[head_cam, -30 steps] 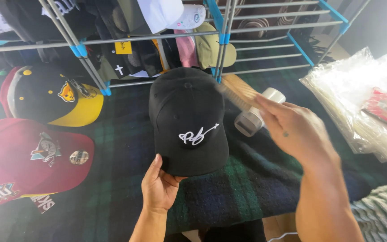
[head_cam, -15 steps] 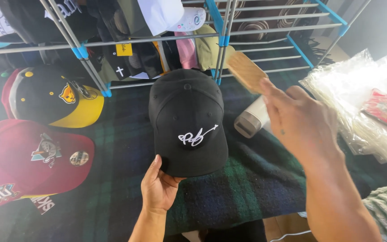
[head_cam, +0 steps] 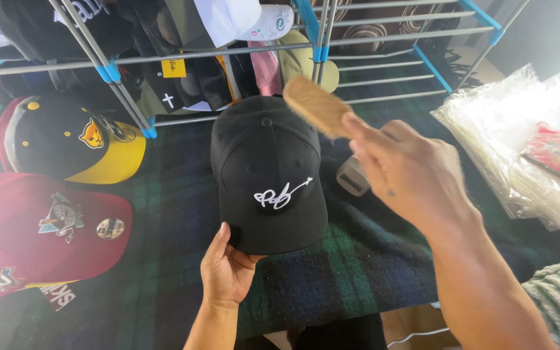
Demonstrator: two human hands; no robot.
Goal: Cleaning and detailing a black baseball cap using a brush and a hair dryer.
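A black cap (head_cam: 267,168) with white stitched script on its front is held up over a dark plaid blanket (head_cam: 371,259). My left hand (head_cam: 226,269) grips the cap by the front edge of its brim. My right hand (head_cam: 403,172) holds a wooden brush (head_cam: 317,105) by its near end. The brush hovers at the upper right side of the cap's crown, blurred by motion.
A metal rack (head_cam: 319,48) with blue joints stands behind, hung with several caps. A black and yellow cap (head_cam: 72,139) and a maroon cap (head_cam: 40,233) lie at left. A white cylinder (head_cam: 351,176) lies behind my right hand. Clear plastic bags (head_cam: 526,149) are piled at right.
My right hand has swung the brush from the right of the cap up and leftward onto the crown's upper right side. The cap and my left hand stay almost still.
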